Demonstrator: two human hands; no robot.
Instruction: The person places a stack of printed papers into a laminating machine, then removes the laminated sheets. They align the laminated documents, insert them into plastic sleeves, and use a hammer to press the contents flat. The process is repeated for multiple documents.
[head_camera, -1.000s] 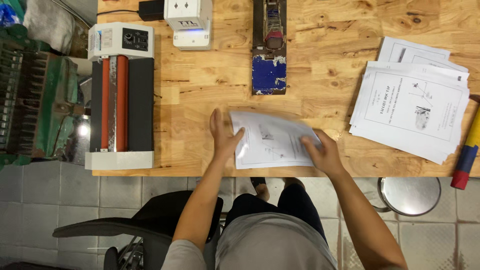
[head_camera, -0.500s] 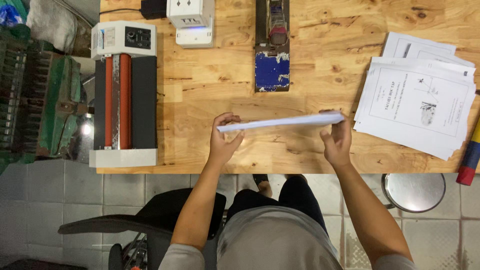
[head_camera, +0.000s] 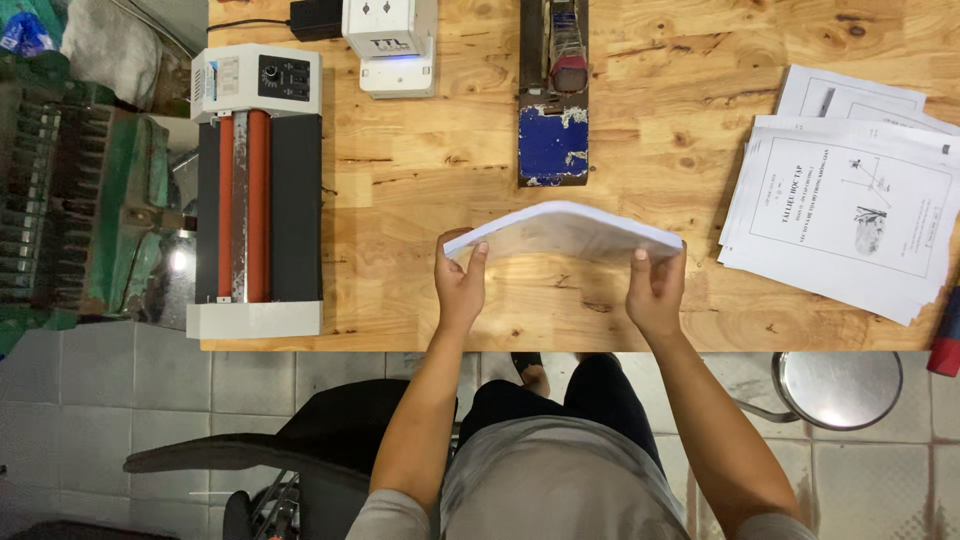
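while gripped, paper stack (head_camera: 565, 228) bows (white).

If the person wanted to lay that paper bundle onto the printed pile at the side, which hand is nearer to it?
Right, most likely. The right hand grips the paper bundle at the end nearest the printed pile; the left hand holds the far end, toward the roller machine.
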